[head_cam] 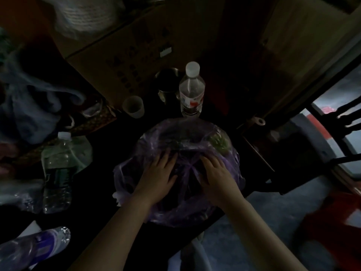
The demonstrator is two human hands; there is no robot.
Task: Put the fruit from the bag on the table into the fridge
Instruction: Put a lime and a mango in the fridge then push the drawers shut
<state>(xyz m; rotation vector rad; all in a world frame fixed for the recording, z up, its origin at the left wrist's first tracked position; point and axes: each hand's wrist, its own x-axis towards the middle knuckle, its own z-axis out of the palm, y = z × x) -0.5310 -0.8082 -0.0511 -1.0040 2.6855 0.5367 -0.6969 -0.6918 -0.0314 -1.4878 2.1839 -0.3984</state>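
Purple bag (181, 132) beneath two hands (158, 173) (216, 177), three clear bottles (192, 90) (56, 173) (35, 249) beside it

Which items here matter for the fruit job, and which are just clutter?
Job: purple plastic bag; green fruit inside it; left hand and right hand, both resting on the bag.
Clutter: water bottle; white cup; metal mug; cardboard box; second bottle.

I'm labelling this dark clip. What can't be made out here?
Fruit in the purple bag: head view; dim light and crinkled plastic hide its kind and count, only some green shows.
Fridge: outside the frame.
Print on the cardboard box: too dark and blurred.
Bottle at bottom left: cut off by the edge.
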